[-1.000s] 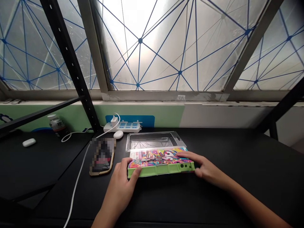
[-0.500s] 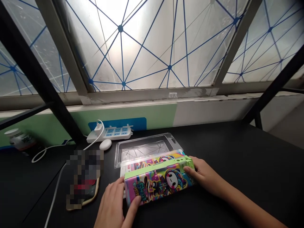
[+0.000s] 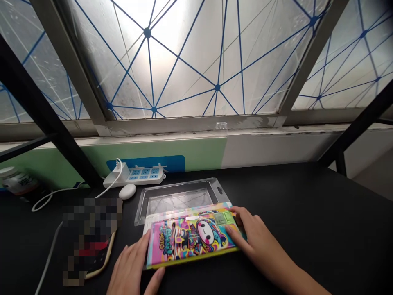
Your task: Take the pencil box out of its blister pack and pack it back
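Note:
A colourful pencil case [image 3: 193,237] with a cartoon character on its lid lies face up on the black desk. At its left end is my left hand [image 3: 133,262], with the fingers along the side and the thumb at the near corner. My right hand [image 3: 254,233] grips the right end, its thumb over the lid beside a small green window panel. Partly under the case's far edge is a printed card [image 3: 150,221]. Behind that lies a clear plastic blister tray [image 3: 178,196], open side up.
To the left lies a phone [image 3: 112,250], partly blurred out, near a white cable. A white oval object [image 3: 127,191] sits before a white power strip [image 3: 147,175] with a plug in it. A bottle [image 3: 18,182] stands far left. Black frame bars slant up on both sides.
The pencil case has tipped from showing its green side edge to lying flatter, lid up. Both hands have kept to its ends. The whole view has shifted slightly.

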{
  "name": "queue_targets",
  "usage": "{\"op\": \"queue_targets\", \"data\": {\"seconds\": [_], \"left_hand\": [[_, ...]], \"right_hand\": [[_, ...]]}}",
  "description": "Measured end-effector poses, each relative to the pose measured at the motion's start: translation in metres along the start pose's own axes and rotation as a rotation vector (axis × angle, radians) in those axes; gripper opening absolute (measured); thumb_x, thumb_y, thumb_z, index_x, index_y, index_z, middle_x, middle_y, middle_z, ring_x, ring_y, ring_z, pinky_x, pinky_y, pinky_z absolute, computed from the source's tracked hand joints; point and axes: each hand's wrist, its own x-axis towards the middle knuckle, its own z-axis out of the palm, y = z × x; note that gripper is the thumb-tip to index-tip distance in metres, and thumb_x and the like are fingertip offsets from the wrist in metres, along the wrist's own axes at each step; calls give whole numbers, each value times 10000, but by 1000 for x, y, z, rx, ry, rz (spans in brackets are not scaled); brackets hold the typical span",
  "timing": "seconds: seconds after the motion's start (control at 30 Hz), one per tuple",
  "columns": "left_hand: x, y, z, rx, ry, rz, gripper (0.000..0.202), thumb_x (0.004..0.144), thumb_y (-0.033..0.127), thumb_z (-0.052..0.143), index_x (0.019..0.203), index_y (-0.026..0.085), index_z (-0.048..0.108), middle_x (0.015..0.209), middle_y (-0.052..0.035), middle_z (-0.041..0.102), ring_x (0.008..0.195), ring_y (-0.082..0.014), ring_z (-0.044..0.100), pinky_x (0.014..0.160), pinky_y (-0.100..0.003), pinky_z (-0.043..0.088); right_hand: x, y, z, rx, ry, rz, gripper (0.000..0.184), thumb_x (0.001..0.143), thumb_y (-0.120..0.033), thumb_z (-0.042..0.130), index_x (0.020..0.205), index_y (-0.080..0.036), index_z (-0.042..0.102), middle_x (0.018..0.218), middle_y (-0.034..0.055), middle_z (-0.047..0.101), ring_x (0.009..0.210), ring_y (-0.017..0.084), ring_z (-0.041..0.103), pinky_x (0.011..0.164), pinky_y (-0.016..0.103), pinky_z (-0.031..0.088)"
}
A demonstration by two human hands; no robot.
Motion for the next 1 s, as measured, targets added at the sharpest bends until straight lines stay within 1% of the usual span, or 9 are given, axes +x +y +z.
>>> {"op": "queue_targets", "data": {"seconds": [0.1,0.2,0.27,0.37,0.5,0.63,0.77,0.9,1.0], "left_hand": [[2,8,-11,-34,-45,-60,675,891,481,572,1513,331,357,1414,-37,589,1308,-335,526,1149,-515,375],[3,15,-21,-88,-63,-114,668,845,503,626,1467,343,438,1401,-16,605,1309,-336,537,1136,-483,404],[3,19,-25,-131,-70,-141,651,865,480,616,1472,347,421,1421,-15,588,1309,-320,544,1123,-471,425],[2,21,-26,-175,-102,-154,659,925,445,559,1522,329,304,1454,-39,556,1333,-285,525,1134,-476,407],[2,21,-25,-166,-118,-140,641,953,431,519,1527,301,266,1485,-83,517,1381,-285,466,1182,-534,305],[3,23,-28,-162,-133,-102,632,974,400,482,1538,303,215,1483,-97,514,1410,-271,425,1193,-576,239],[3,24,-30,-194,-130,-90,649,983,361,463,1554,295,163,1454,-97,547,1401,-259,440,1179,-553,277],[1,22,-30,-213,-121,-65,629,994,336,445,1556,309,165,1463,-75,543,1389,-241,459,1176,-519,292],[1,21,-32,-224,-119,-47,638,999,322,434,1568,309,144,1439,-75,570,1364,-238,490,1167,-512,302]], "right_hand": [[-2,2,1,-33,10,-99,392,971,-484,460,1281,-259,543,1114,101,656,851,260,628,762,402,516],[-2,3,2,-89,32,-190,359,980,-431,448,1284,-271,551,1140,109,636,942,274,620,793,416,517],[-1,3,2,-156,87,-248,343,967,-403,473,1271,-278,570,1187,123,620,1035,303,596,824,441,504],[3,-1,4,-249,167,-358,332,939,-325,502,1256,-289,595,1258,134,604,1136,342,544,890,497,458],[7,-22,5,-235,101,-480,345,942,-243,485,1267,-262,598,1267,123,622,1138,318,549,940,492,440],[10,-52,11,-185,38,-497,312,970,-284,479,1246,-215,608,1242,134,631,1130,305,566,952,470,458],[16,-77,21,-181,55,-469,250,974,-308,484,1150,-213,634,1091,128,648,1009,298,584,872,460,489],[24,-92,32,-221,71,-422,169,964,-275,489,996,-192,634,977,114,616,938,286,557,833,438,480],[25,-97,38,-239,75,-407,151,967,-269,482,957,-184,607,971,112,601,944,283,545,842,433,469]]}}
